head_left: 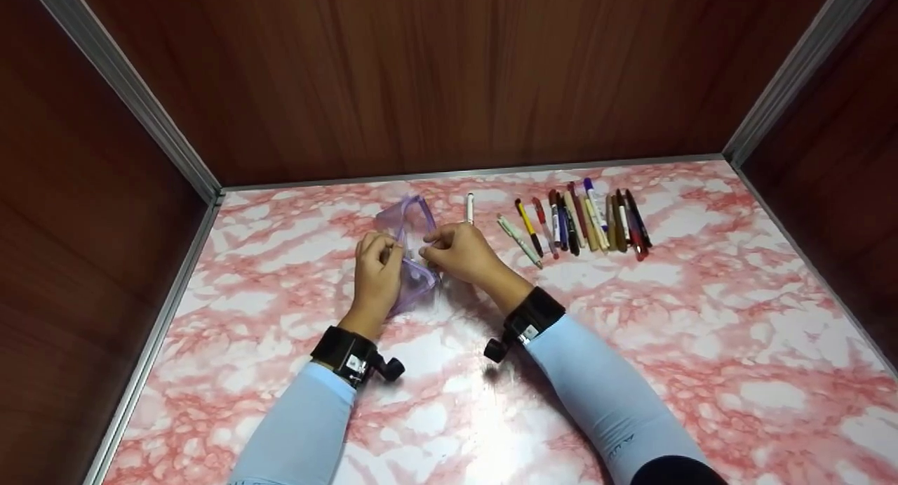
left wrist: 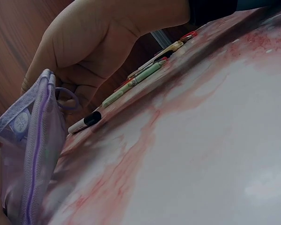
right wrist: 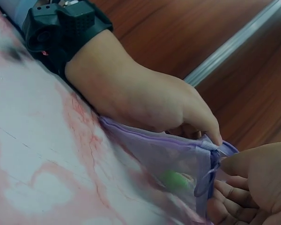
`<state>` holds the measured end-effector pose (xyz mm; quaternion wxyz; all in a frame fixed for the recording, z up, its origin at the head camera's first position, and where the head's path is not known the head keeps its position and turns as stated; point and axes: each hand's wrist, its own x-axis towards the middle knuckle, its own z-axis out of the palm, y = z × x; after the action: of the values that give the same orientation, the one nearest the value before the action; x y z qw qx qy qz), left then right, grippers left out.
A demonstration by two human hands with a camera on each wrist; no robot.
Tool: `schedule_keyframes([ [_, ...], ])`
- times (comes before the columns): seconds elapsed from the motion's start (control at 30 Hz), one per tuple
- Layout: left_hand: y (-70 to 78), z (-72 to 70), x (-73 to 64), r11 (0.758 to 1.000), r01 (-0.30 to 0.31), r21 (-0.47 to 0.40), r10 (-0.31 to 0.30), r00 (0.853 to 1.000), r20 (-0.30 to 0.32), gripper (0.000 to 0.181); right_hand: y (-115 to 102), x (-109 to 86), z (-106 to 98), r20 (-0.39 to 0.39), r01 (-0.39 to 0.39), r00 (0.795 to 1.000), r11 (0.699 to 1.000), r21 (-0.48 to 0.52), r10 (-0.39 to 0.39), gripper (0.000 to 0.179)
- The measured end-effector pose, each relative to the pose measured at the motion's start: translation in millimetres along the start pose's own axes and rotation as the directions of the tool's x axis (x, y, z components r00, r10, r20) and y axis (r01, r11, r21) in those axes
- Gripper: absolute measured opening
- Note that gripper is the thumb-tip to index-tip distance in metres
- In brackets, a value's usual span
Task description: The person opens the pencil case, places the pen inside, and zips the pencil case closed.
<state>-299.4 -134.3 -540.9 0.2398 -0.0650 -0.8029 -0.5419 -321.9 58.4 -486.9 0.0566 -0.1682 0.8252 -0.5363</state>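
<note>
A purple mesh zipper pouch (head_left: 415, 288) stands partly open between the two hands, its zipper edge and a thin purple loop showing in the left wrist view. My left hand (head_left: 379, 269) grips the near-left side of its mouth, thumb pressed along the rim. On the opposite side, my right hand (head_left: 468, 252) has its fingers curled in at the zipper end by the loop, pinching the edge. Through the mesh a green shape (right wrist: 175, 180) shows inside. Just beyond the right hand lies a white pen (head_left: 470, 208) with a dark end.
To the right, a light green pen (head_left: 519, 239) and a yellow-and-black pen (head_left: 530, 227) lie slanted. Beyond them, several pens and markers (head_left: 596, 218) spread in a row on the pink marbled table (head_left: 701, 344). Brown wood panels (head_left: 449, 78) wall the back and both sides.
</note>
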Motion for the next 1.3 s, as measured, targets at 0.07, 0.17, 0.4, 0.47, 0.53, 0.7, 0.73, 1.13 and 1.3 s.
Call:
schedule_keyframes([
  [0.07, -0.4, 0.1, 0.1, 1.0, -0.002, -0.002, 0.002, 1.0, -0.001, 0.01, -0.5, -0.2, -2.4, -0.001, 0.006, 1.0, 1.0, -0.008, -0.006, 0.028],
  [0.17, -0.7, 0.2, 0.4, 1.0, -0.003, -0.007, 0.003, 1.0, -0.006, 0.009, -2.0, -0.5, -7.9, -0.011, 0.013, 1.0, 1.0, -0.001, -0.013, 0.023],
  [0.4, 0.1, 0.9, 0.9, 1.0, 0.007, -0.004, -0.007, 1.0, -0.018, 0.009, -7.5, -1.7, -31.4, 0.002, -0.016, 1.0, 1.0, 0.019, 0.016, 0.023],
  [0.47, 1.0, 1.1, 0.9, 1.0, 0.009, -0.004, -0.01, 1.0, -0.015, 0.01, -9.2, -2.6, -42.9, -0.006, -0.033, 0.999, 0.999, 0.005, 0.033, 0.024],
  [0.53, 1.5, 1.4, 0.9, 1.0, 0.012, 0.0, -0.012, 1.0, -0.012, 0.011, -9.7, -3.2, -56.6, -0.022, -0.037, 0.999, 0.999, -0.008, 0.037, 0.024],
  [0.7, 0.4, 1.5, 1.2, 1.0, 0.004, 0.013, -0.004, 1.0, -0.018, 0.011, -3.1, -3.3, -99.1, -0.148, 0.002, 0.989, 0.999, -0.05, -0.01, 0.024],
  [0.73, 0.1, 1.2, 1.2, 1.0, 0.002, 0.014, -0.002, 1.0, -0.02, 0.01, -0.7, -4.1, -108.4, -0.18, 0.002, 0.984, 0.997, -0.074, -0.015, 0.025],
  [1.13, 1.3, -0.4, 0.4, 1.0, 0.006, -0.008, -0.006, 1.0, -0.013, 0.01, 28.6, -34.6, -214.2, -0.457, -0.174, 0.887, 0.965, -0.194, 0.068, 0.033],
  [1.3, 2.5, -1.5, 0.4, 1.0, 0.017, -0.004, -0.017, 1.0, -0.006, 0.011, 38.4, -45.2, -242.0, -0.518, -0.229, 0.85, 0.954, -0.193, 0.099, 0.037],
])
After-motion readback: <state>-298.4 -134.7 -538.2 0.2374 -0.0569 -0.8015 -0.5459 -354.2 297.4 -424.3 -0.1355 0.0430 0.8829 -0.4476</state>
